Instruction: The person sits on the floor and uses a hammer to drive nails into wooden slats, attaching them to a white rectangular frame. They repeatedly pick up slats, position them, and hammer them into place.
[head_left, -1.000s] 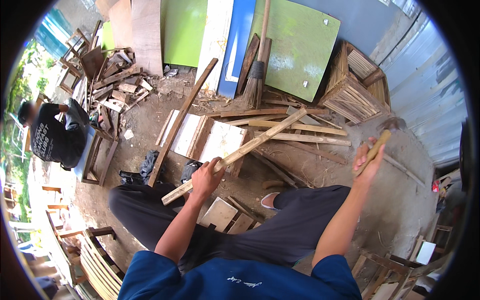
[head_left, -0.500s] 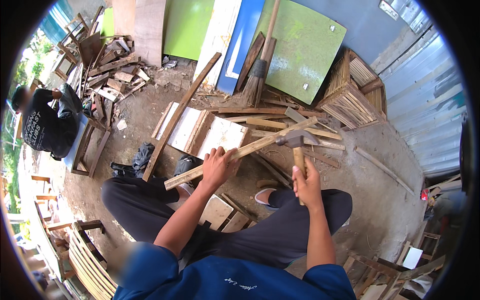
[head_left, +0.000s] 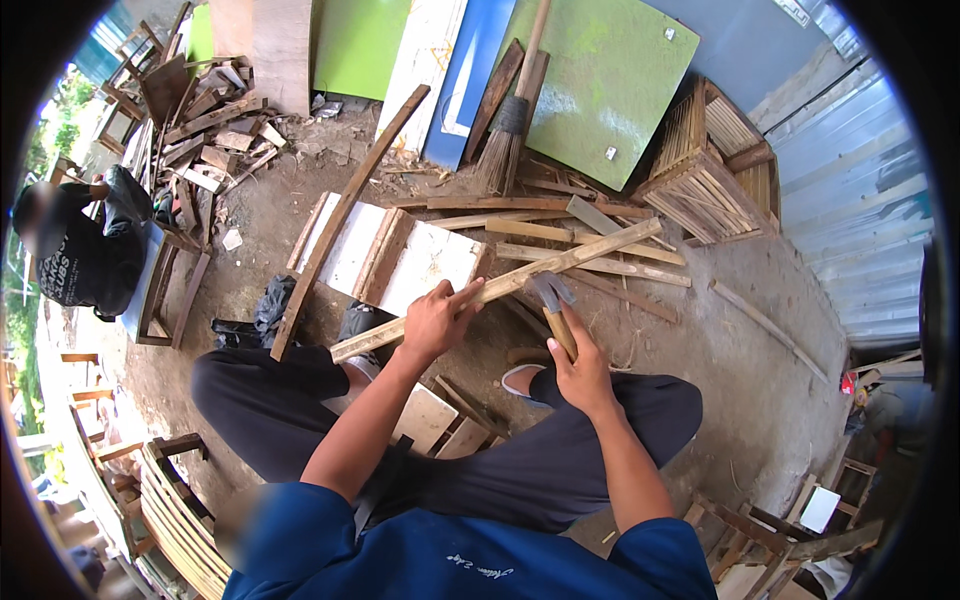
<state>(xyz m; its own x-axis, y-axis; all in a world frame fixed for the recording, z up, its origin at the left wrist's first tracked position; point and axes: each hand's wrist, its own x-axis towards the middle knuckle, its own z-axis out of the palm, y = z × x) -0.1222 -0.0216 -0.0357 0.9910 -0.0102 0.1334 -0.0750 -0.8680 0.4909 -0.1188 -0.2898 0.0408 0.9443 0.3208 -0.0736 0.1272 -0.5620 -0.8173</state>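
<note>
A big green board (head_left: 600, 100) leans behind the white-topped wood piece (head_left: 440, 265). A long stick (head_left: 600, 248) crosses in front of that piece and pokes out to its right. The stick is whole, so work looks unfinished (how much is done or left, I can't tell). Right of the piece, the right hand (head_left: 585, 380) grips a hammer (head_left: 562, 332); the left hand (head_left: 432, 325) holds the stick.

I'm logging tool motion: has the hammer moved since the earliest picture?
Yes: the hammer in the right hand has moved left, away from the corrugated metal wall.
</note>
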